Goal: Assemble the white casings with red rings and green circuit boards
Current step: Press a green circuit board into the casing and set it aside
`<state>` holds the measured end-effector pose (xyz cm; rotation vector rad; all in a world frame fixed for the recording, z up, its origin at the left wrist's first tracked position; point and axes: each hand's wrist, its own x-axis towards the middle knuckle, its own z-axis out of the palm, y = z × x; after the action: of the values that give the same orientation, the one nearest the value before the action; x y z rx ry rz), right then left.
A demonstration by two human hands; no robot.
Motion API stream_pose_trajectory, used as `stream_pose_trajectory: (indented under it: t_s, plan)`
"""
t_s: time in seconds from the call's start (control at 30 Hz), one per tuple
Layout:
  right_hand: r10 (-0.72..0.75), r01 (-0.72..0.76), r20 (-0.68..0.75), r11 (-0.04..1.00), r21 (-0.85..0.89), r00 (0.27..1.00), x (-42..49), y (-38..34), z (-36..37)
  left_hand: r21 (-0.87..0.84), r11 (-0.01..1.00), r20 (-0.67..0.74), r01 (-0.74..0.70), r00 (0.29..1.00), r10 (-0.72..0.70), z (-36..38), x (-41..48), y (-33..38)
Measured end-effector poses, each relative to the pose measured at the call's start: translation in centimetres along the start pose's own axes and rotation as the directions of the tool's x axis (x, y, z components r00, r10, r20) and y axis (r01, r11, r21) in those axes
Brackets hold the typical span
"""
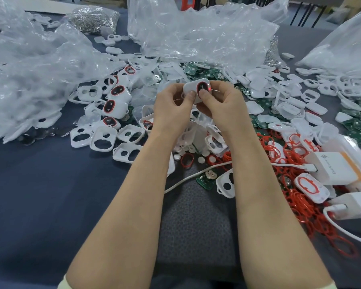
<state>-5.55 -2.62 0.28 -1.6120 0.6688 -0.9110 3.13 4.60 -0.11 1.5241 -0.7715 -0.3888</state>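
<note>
Though half-hidden behind thumbs (204, 96), white casing (190, 86)

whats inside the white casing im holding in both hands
In the white plastic casing, gripped by left hand and right hand, a red ring frames a dark centre. The shell hides anything deeper.

One left hand (172, 106), one right hand (224, 104), one white casing (197, 88) held, some five finished casings (109, 106), two chargers (331, 171), red rings (300, 203) and green circuit boards (205, 181) beyond counting.
</note>
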Motion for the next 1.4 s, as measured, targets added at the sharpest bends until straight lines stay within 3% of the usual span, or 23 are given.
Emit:
stream_pose_trajectory:
  t_s: [0.33,0.5,0.73,1.0,1.4]
  plan:
    - [0.03,-0.029,-0.017,0.998,0.059,0.999,0.29,0.26,-0.18,-0.012,1.0,-0.003,0.026,1.0,-0.026,0.17,-0.09,0.22]
    - [0.045,-0.046,0.01,0.998,0.047,0.999,0.16,0.37,0.13,0.106,0.994,-0.029,0.009,1.0,-0.006,0.34,0.23,-0.08]
    - [0.047,-0.044,-0.028,0.995,0.095,0.999,0.08,0.15,-0.21,0.01,1.0,-0.007,0.007,1.0,-0.007,0.48,-0.17,0.21]
    - [0.041,-0.04,-0.012,0.998,0.055,0.999,0.07,0.29,-0.14,0.102,0.995,-0.05,-0.006,0.999,0.011,0.71,0.01,0.05]
    - [0.038,-0.037,-0.03,0.998,0.054,0.999,0.09,0.29,-0.21,0.021,1.0,-0.023,0.006,1.0,-0.005,0.52,-0.27,0.11]
